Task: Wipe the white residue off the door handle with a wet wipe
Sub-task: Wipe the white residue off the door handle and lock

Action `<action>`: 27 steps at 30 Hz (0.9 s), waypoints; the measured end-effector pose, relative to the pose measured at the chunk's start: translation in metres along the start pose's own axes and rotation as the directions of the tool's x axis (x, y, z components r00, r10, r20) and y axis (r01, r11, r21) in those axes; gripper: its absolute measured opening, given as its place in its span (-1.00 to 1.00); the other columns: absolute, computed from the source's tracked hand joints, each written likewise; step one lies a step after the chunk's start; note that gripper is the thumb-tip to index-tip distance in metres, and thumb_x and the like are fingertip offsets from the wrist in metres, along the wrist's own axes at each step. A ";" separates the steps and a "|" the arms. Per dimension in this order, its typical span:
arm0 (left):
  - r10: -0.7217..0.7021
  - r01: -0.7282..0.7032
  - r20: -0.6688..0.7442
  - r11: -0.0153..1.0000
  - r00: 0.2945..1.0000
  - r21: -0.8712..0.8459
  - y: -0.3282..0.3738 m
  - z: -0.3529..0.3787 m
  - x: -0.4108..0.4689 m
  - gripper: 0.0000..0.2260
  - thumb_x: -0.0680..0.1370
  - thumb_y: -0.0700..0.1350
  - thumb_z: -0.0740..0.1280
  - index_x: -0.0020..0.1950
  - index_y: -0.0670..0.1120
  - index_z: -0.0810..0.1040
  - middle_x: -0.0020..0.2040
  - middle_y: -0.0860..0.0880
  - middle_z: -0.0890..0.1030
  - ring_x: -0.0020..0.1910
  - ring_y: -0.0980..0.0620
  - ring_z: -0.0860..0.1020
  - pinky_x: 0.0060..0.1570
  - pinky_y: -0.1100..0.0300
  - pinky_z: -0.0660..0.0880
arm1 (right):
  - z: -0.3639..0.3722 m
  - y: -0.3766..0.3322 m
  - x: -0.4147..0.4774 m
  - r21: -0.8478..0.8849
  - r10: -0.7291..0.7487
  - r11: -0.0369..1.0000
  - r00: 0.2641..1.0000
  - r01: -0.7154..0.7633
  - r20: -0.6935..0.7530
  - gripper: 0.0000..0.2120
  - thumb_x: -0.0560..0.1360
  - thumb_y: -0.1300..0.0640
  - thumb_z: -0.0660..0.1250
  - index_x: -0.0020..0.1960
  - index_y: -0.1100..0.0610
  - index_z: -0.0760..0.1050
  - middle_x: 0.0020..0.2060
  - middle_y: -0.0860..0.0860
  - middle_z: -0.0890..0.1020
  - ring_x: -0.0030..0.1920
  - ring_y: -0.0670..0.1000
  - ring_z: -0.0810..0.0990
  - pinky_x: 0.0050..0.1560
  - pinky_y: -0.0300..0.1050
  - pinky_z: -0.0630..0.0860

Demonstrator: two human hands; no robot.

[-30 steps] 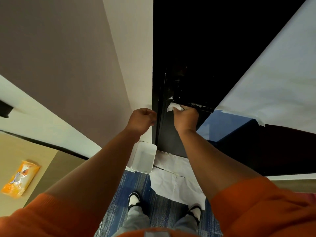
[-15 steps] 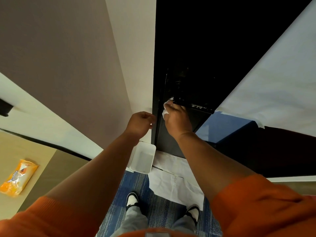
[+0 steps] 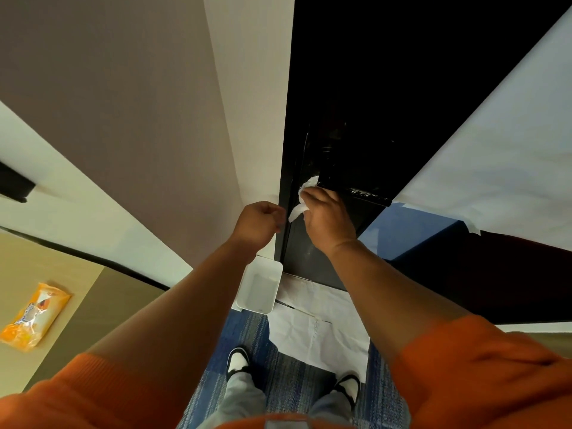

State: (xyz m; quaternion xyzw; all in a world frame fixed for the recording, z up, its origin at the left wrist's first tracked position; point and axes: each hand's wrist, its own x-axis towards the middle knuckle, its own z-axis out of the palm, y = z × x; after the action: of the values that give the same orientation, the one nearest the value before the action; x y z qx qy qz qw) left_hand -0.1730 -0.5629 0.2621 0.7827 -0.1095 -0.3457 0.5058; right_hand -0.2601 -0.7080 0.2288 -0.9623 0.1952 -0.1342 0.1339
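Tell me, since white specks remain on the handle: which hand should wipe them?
Right. The right hand holds the wipe against the handle, beside the specks. The left hand is a closed fist off the door.

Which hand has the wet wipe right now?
The right hand, pressed to the black door handle, grips the white wet wipe. The left hand is a closed, empty-looking fist beside the door edge.
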 end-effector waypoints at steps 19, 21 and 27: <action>-0.038 0.033 0.146 0.999 0.989 0.035 0.001 0.070 -0.012 -0.91 0.50 0.01 0.45 -0.11 0.04 0.72 -0.13 -0.04 0.76 -0.08 -0.03 0.73 0.12 -0.09 0.64 | -0.028 0.002 -0.040 0.719 0.615 0.014 0.573 -0.695 0.542 -0.88 0.62 0.08 0.28 0.04 0.08 0.58 -0.03 0.10 0.68 -0.02 0.08 0.69 0.06 0.03 0.66; -0.032 0.030 0.060 0.999 0.998 0.030 0.003 0.073 -0.012 -0.86 0.49 0.04 0.46 -0.26 0.05 0.68 -0.24 -0.02 0.74 -0.17 -0.01 0.72 0.06 -0.06 0.65 | -0.033 -0.004 -0.037 0.719 0.561 0.035 0.609 -0.694 0.561 -0.82 0.60 -0.06 0.30 -0.01 0.00 0.61 -0.02 0.05 0.68 0.04 0.05 0.66 0.13 0.04 0.63; -0.310 0.303 -0.100 0.950 0.946 -0.076 0.026 0.060 0.007 -0.96 0.59 -0.15 0.32 -0.04 -0.02 0.52 -0.28 -0.02 0.48 -0.35 0.04 0.46 -0.27 0.25 0.41 | -0.034 0.009 -0.045 0.701 0.444 0.113 0.667 -0.704 0.598 -0.56 0.63 -0.23 0.12 0.29 -0.02 0.58 0.25 -0.05 0.64 0.25 -0.01 0.57 0.28 0.09 0.50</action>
State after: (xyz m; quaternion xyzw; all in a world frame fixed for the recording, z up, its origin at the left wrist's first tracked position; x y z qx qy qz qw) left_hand -0.2024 -0.6217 0.2669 0.7927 0.0520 -0.3793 0.4745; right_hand -0.3136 -0.7048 0.2485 -0.5764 0.4301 -0.0361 0.6939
